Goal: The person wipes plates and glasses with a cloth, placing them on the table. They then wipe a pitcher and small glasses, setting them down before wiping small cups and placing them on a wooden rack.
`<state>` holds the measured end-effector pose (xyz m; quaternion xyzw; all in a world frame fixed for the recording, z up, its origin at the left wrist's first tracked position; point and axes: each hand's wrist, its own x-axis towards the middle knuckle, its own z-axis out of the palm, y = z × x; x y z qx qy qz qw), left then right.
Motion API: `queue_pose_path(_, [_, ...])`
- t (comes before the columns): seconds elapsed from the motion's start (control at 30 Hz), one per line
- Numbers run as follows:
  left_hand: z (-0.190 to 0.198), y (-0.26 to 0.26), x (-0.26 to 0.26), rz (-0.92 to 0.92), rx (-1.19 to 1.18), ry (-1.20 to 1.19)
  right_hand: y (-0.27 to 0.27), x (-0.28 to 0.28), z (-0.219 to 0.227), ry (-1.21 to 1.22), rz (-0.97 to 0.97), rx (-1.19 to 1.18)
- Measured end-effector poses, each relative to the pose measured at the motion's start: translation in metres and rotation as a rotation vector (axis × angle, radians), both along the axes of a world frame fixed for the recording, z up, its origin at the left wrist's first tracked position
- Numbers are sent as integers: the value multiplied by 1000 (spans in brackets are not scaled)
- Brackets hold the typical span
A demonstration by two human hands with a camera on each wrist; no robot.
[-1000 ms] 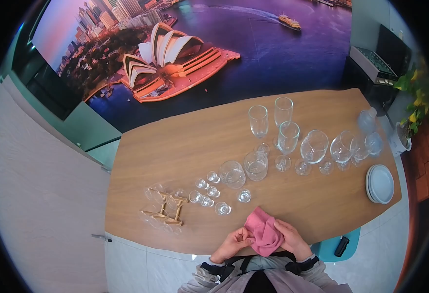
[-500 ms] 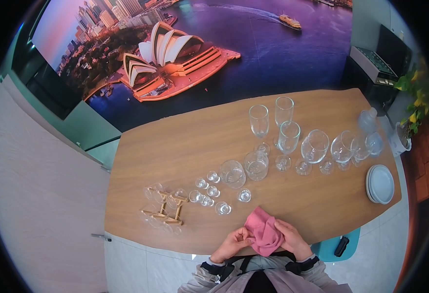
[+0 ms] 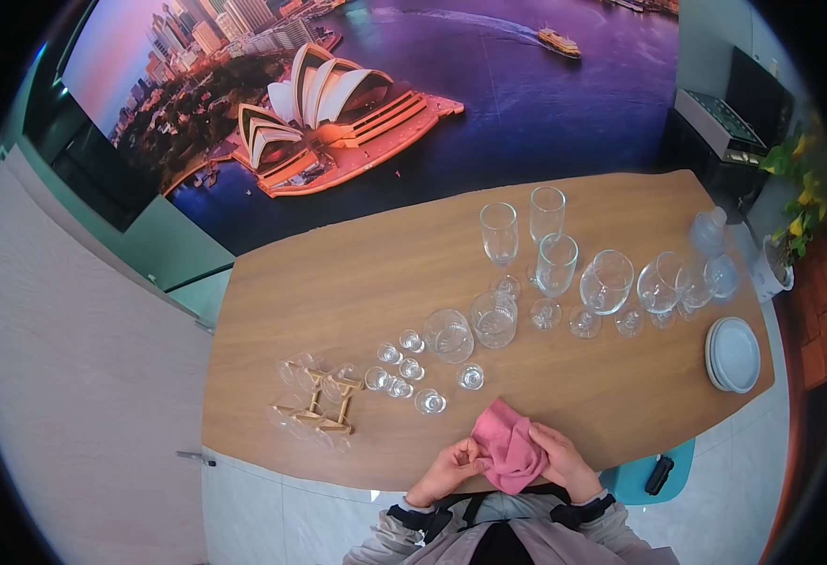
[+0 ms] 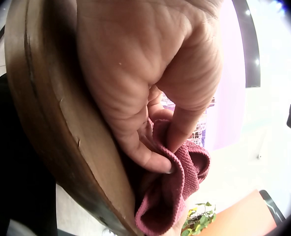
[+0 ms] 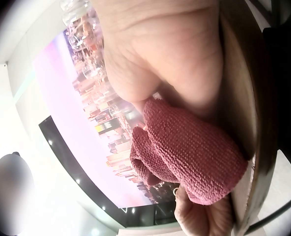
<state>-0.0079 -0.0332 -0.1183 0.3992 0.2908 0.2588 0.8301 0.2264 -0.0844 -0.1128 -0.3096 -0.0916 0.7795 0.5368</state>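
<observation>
Both hands hold a crumpled pink cloth (image 3: pixel 506 443) at the table's near edge. My left hand (image 3: pixel 444 473) pinches its left side between thumb and fingers. In the left wrist view, the thumb and fingertips of this hand (image 4: pixel 140 64) meet on a fold of the ribbed cloth (image 4: pixel 160 201). The right hand (image 3: pixel 569 463) grips the cloth's other side, with fingers partly hidden behind it. Seen from the right wrist, the cloth (image 5: pixel 199 152) bulges out below the palm. Just beyond the hands stand several small glasses (image 3: pixel 429 402).
Two tumblers (image 3: pixel 447 336) stand mid-table. Several tall stemmed glasses (image 3: pixel 556 266) and rounder wine glasses (image 3: pixel 608 282) stand behind them, towards the right. A wooden rack (image 3: pixel 346 405) with clear glasses is at the left. White plates (image 3: pixel 736 355) are stacked near the right edge, below a teal stool (image 3: pixel 682 466).
</observation>
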Motion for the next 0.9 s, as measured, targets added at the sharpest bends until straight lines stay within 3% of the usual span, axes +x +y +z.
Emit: queue_pose_path(0.9, [2,1,0,1,7,-4,-3,1,-13,-1,2,45])
